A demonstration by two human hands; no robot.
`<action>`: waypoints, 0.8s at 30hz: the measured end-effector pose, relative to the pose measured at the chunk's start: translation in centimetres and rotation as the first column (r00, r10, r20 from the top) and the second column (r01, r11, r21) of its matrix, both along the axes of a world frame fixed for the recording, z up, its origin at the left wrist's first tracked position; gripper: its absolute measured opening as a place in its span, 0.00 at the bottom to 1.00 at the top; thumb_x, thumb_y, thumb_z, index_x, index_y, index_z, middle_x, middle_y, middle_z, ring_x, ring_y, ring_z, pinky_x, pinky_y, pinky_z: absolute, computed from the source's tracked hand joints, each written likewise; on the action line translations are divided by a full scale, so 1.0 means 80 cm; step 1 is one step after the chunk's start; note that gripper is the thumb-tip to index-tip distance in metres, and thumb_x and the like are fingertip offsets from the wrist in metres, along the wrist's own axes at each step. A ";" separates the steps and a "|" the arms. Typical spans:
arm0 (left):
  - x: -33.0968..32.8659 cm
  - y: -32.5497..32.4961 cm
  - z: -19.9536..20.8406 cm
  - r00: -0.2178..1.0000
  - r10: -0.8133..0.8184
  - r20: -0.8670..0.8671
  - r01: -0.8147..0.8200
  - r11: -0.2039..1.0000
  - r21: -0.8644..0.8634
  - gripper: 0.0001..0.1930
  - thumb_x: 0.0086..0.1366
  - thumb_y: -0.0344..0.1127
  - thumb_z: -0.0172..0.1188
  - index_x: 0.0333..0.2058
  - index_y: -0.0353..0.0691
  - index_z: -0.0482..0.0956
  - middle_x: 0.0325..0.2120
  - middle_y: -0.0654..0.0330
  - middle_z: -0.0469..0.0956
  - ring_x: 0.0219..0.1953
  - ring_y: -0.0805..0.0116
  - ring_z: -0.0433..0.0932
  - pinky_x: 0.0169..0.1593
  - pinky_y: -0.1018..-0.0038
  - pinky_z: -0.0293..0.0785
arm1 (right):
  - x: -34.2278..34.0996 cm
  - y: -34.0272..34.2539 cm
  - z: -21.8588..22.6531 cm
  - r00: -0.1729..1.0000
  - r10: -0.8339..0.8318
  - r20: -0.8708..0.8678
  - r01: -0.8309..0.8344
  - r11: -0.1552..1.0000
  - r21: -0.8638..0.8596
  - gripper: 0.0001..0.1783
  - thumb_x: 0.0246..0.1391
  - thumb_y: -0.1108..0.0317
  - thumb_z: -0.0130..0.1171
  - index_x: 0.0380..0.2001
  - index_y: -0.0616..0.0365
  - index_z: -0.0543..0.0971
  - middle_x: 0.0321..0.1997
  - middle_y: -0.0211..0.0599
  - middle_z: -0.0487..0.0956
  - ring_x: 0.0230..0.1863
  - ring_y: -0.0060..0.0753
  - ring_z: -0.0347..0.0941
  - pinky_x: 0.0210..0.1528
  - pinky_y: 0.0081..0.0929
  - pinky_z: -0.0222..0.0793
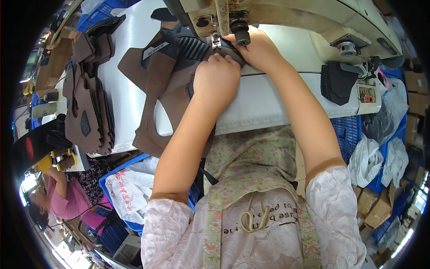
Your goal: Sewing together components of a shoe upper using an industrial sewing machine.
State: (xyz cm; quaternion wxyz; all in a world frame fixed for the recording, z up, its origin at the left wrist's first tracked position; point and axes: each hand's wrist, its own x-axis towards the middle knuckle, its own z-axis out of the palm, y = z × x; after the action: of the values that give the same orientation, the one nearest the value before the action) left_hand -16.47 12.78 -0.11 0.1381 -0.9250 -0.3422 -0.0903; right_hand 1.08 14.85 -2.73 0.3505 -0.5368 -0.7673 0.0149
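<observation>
A brown and black shoe upper (161, 71) lies flat on the white sewing machine bed, its edge under the metal presser foot (216, 42). My left hand (218, 80) is closed, its curled fingers gripping the upper just in front of the foot. My right hand (257, 50) is closed on the upper's edge right of the foot, its fingertips partly hidden behind the machine's black knob (242, 36). Ribbed black padding (192, 48) and a pale label strip show on the upper. The sewing machine (304, 15) arches over both hands.
Stacked brown upper pieces (85, 107) hang over the table's left end. Black pieces (336, 83) and a small tool box (367, 94) lie at the right. Blue crates (347, 134) with plastic bags stand below the table. A person in pink (69, 197) works at far left.
</observation>
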 end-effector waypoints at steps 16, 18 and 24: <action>0.004 -0.013 -0.003 0.999 0.044 0.000 -0.044 0.998 -0.034 0.18 0.53 0.32 0.57 0.43 0.32 0.80 0.39 0.47 0.81 0.40 0.58 0.81 0.36 0.68 0.79 | 0.002 0.001 -0.003 1.000 -0.014 -0.012 0.013 0.996 -0.087 0.05 0.46 0.72 0.58 0.29 0.56 0.79 0.40 0.31 0.78 0.50 0.41 0.72 0.49 0.39 0.71; -0.003 -0.024 -0.010 0.996 0.086 0.013 -0.085 0.996 -0.035 0.21 0.52 0.31 0.59 0.47 0.33 0.79 0.44 0.44 0.80 0.46 0.55 0.80 0.40 0.66 0.80 | 0.001 0.002 -0.002 1.000 -0.019 0.004 0.019 0.996 -0.088 0.05 0.47 0.72 0.58 0.30 0.56 0.79 0.40 0.31 0.78 0.50 0.41 0.72 0.49 0.39 0.71; -0.064 -0.096 0.016 0.965 0.150 0.216 -0.073 0.942 -0.326 0.42 0.43 0.26 0.63 0.63 0.36 0.65 0.64 0.47 0.62 0.67 0.47 0.59 0.68 0.54 0.56 | 0.003 0.001 0.002 0.998 -0.030 0.057 0.038 0.989 -0.142 0.03 0.48 0.71 0.58 0.29 0.56 0.78 0.40 0.31 0.78 0.50 0.41 0.72 0.50 0.38 0.70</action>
State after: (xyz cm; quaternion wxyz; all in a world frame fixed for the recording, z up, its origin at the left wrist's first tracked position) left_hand -21.60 5.08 1.18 -0.0486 -0.8966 -0.4184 -0.1365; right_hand 1.35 14.90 -2.54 0.2899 -0.5738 -0.7643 0.0492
